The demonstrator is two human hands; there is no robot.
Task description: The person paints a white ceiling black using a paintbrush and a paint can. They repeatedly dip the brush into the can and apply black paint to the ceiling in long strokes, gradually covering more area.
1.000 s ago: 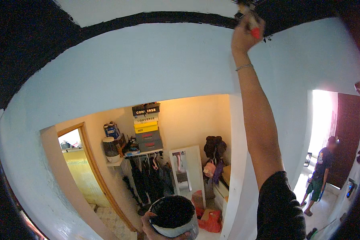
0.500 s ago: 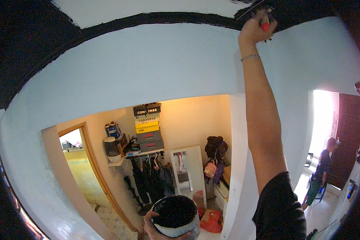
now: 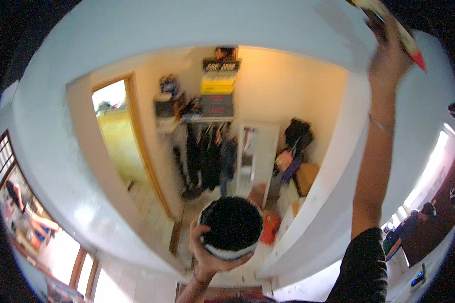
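Note:
My left hand (image 3: 206,255) is wrapped around the side of a round white tub (image 3: 226,252), low in the middle of the view. Black paint (image 3: 232,222) shows inside it, and the tub tilts so that its mouth faces me. High at the upper right, my right hand (image 3: 388,63) grips a paintbrush (image 3: 405,41) with a pale handle and a red end. Motion blurs the brush, and its bristle end reaches the top edge of the view. The hand and brush are close to the pale blue wall (image 3: 288,30), where a shadow falls beside them.
Beyond a wide opening stand stacked shoe boxes (image 3: 217,96), hanging dark clothes (image 3: 207,156), a mirror (image 3: 247,156) and bags (image 3: 297,135). A wood-framed doorway (image 3: 139,121) lies left of them. One person (image 3: 412,227) is at the lower right, another (image 3: 33,209) at the far left.
The view has tipped downward and the black-painted strip above the wall has mostly left it. My right hand and brush have come away from that strip. More of the tub and left hand shows.

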